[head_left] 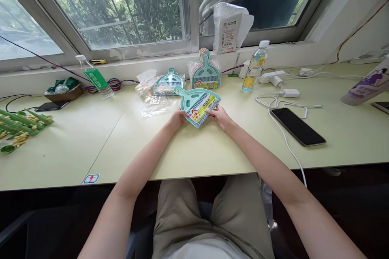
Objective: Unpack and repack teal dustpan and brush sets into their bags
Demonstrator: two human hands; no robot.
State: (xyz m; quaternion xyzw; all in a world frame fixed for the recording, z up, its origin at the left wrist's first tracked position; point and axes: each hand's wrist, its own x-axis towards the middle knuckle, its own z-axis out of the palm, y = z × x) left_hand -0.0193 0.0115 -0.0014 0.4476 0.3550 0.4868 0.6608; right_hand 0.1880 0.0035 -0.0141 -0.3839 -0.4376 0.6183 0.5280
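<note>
Over the middle of the pale table (194, 161), both hands hold a mint dustpan and brush set (199, 106) with a yellow label. My left hand (178, 118) grips its left edge, and my right hand (220, 116) has its fingers on the right edge. The set is tilted, its handle toward the upper left. Behind it, another dustpan set (206, 73) with pink and mint handles stands against the window ledge. A wrapped mint set (169, 82) lies to the left of that, with a clear plastic bag (153, 104) in front of it.
On the right are a black phone (298, 126), white cables (284, 131), a lemon-print bottle (255, 66) and a purple-white container (367, 81). At left are a green-labelled bottle (95, 76), a brown box (64, 90) and green bamboo-like pieces (22, 125). A white package (229, 30) stands on the ledge.
</note>
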